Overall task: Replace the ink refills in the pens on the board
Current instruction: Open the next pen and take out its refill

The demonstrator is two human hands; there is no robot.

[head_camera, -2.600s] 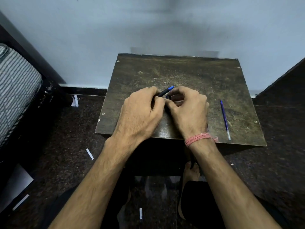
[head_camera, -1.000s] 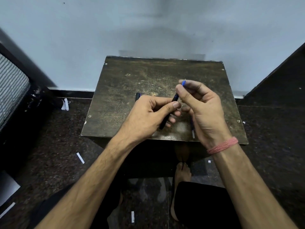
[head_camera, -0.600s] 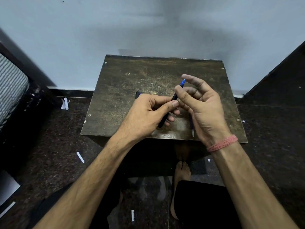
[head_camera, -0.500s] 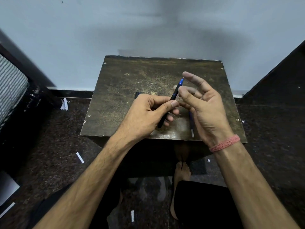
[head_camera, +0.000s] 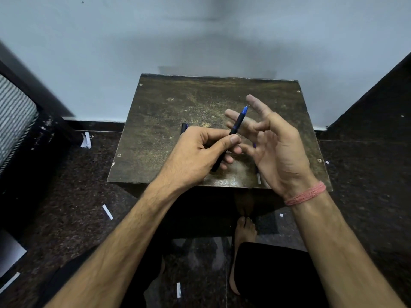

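My left hand (head_camera: 198,155) grips a black pen with a blue tip (head_camera: 236,126), held tilted above the worn brown board (head_camera: 169,121), tip pointing up and away. My right hand (head_camera: 274,145) hovers just right of the pen with fingers spread, holding nothing. A loose blue refill (head_camera: 258,175) lies on the board under my right hand, mostly hidden, its white end showing near the front edge. A dark pen part (head_camera: 183,127) pokes out behind my left hand.
The board rests on a low stand against a pale wall. Dark speckled floor surrounds it, with scattered white paper scraps (head_camera: 107,211). A striped cushion (head_camera: 13,116) is at the far left. My bare foot (head_camera: 243,232) is below the board's front edge.
My right hand has let go of the pen tip and opened its fingers, drawing slightly right. My left hand keeps holding the pen in about the same spot.
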